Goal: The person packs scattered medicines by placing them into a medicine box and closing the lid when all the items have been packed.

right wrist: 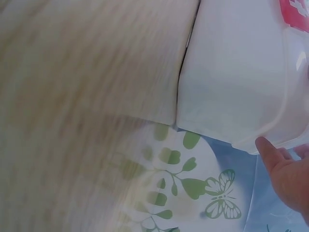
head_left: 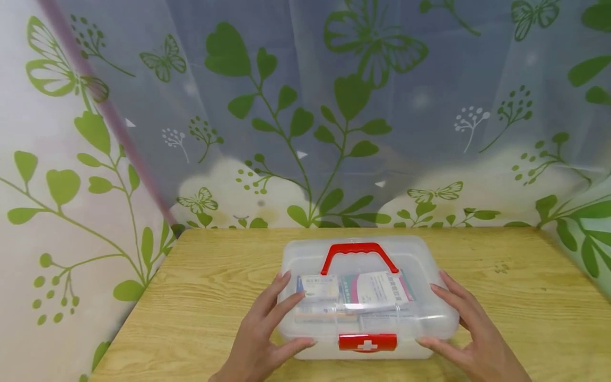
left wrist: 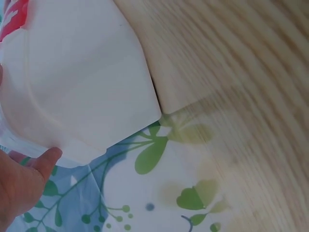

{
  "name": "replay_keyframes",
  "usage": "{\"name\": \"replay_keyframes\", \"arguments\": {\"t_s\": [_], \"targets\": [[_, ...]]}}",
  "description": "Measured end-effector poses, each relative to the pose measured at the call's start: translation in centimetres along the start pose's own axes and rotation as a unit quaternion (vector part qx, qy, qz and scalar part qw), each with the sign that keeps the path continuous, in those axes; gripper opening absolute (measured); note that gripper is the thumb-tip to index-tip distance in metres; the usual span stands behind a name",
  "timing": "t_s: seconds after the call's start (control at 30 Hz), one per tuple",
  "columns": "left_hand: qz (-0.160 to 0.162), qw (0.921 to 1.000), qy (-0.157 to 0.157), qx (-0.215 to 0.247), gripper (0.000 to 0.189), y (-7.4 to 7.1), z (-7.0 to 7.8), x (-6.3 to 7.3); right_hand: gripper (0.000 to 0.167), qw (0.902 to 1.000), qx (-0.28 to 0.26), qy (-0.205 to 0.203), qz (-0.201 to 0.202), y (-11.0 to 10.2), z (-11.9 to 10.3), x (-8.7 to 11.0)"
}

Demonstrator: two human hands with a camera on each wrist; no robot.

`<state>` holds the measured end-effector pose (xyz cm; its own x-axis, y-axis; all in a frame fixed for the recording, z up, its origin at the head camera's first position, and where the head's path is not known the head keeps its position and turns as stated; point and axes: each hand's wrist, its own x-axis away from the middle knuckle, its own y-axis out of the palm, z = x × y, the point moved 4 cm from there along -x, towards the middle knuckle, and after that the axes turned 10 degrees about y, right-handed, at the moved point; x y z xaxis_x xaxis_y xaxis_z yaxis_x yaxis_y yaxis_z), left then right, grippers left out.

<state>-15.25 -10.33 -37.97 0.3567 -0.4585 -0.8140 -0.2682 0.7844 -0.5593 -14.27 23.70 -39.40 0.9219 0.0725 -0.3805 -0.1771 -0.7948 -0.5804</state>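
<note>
A translucent plastic first-aid box (head_left: 315, 254) sits on the wooden table, its lid down. A red handle (head_left: 359, 248) lies back over the lid, and a red latch (head_left: 367, 343) with a white cross is at the front. Medicine packets (head_left: 377, 291) show through the lid. My left hand (head_left: 267, 323) grips the box's left side, thumb at the front edge and fingers spread along the side and lid. On the opposite side, my right hand (head_left: 470, 323) holds it likewise. In the wrist views, the left thumb (left wrist: 48, 162) and right thumb (right wrist: 267, 151) touch the lid's rim.
The wooden table (head_left: 215, 286) extends to both sides of the box. Behind it hangs a blue-grey curtain (head_left: 305, 106) printed with green leaves and butterflies. A pale leaf-patterned sheet (head_left: 71, 223) stands along the left.
</note>
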Motion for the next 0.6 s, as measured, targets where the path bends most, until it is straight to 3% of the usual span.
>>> {"name": "replay_keyframes", "arguments": {"t_s": [0.4,0.6], "targets": [[-0.032,0.9993,-0.017,0.003,0.066,-0.13,-0.54,-0.37,0.09,0.9999,0.0,-0.014,0.003,-0.21,-0.1,-0.29],[-0.048,0.9982,-0.035,0.007,0.067,-0.04,-0.55,-0.34,0.091,0.999,0.037,-0.023,0.014,-0.45,-0.16,-0.26]]}}
